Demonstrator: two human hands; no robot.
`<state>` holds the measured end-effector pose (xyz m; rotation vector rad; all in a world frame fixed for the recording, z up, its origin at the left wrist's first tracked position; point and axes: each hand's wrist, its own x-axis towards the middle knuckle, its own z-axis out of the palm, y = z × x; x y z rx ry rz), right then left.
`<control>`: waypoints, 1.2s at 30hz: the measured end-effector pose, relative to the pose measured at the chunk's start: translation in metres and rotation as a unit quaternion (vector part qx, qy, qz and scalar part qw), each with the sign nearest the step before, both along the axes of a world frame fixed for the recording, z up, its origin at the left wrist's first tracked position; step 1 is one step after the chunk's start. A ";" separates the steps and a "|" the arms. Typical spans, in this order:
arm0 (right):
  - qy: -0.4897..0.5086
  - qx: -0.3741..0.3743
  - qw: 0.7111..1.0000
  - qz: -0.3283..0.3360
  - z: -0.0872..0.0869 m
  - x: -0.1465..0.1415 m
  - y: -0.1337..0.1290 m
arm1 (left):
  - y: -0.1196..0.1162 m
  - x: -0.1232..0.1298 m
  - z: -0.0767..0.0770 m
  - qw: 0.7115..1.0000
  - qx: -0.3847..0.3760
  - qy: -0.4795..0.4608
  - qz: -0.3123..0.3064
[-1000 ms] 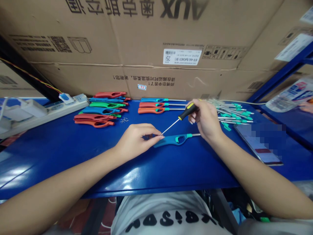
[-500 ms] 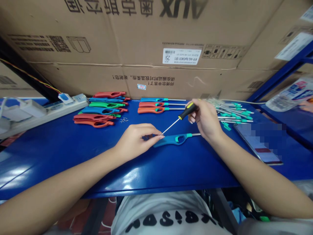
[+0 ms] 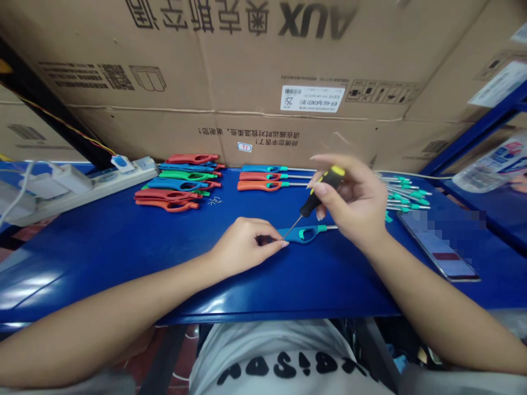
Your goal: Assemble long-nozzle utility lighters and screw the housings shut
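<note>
A blue long-necked lighter (image 3: pixel 294 235) with a green trigger lies on the blue table, its metal tube pointing right. My left hand (image 3: pixel 247 247) is closed in a pinch at the lighter's handle end; whatever sits between thumb and forefinger is too small to make out. In my right hand (image 3: pixel 356 203) is a black and yellow screwdriver (image 3: pixel 310 204), tilted, its tip down at the left fingertips. Small screws (image 3: pixel 215 201) lie loose behind my left hand. Three assembled lighters (image 3: pixel 259 176), two orange-red and one blue, are lined up farther back.
Red, blue and green lighter handles (image 3: pixel 173 196) are stacked at the back left, near a white power strip (image 3: pixel 140 174). Metal tubes with green ends (image 3: pixel 407 193) and a phone (image 3: pixel 440 247) lie at right. A large cardboard box (image 3: pixel 247 71) stands behind.
My right hand has come lower and nearer, and the screwdriver stands steeper. The left hand remains pinched at the screwdriver's tip. The whole view has shifted slightly.
</note>
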<state>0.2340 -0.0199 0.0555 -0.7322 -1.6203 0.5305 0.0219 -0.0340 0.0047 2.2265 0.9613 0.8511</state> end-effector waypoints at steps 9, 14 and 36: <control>-0.075 0.097 0.988 0.091 -0.018 0.004 -0.007 | -0.008 0.002 -0.003 0.998 0.013 0.034 -0.043; -0.090 0.076 0.987 0.109 -0.017 0.006 -0.008 | -0.006 0.002 -0.006 0.999 0.029 0.011 -0.022; -0.008 0.006 1.000 0.024 -0.026 -0.006 -0.013 | 0.004 -0.006 -0.004 0.992 0.057 0.115 -0.016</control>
